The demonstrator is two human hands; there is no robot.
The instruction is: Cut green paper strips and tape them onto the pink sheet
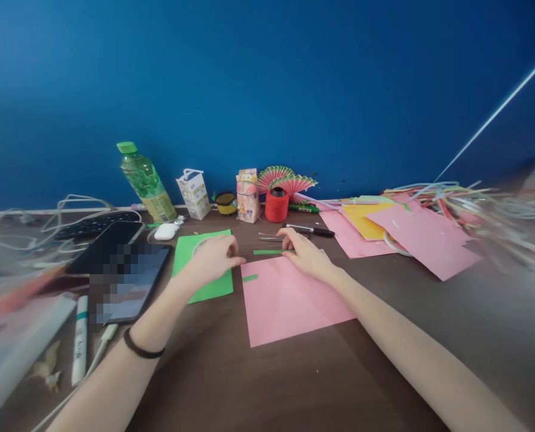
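Facing a blue wall (pixel 267 90) across a dark brown table (pixel 204 372), cluttered along the back and both sides. Reaching over the pink paper (pixel 289 306), flat in front, with the right hand (pixel 306 255), and over the green paper (pixel 209 288), to its left, with the left hand (pixel 216 255), fingers loosely curled, thumbs held apart. Showing a long green strip (pixel 270 252) by the right thumb, unable to tell whether touching, and a short green strip (pixel 250 278) on the pink paper's far left corner.

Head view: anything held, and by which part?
Left hand: nothing visible. The right hand is at the right end of the longer green strip; whether it grips cannot be told.
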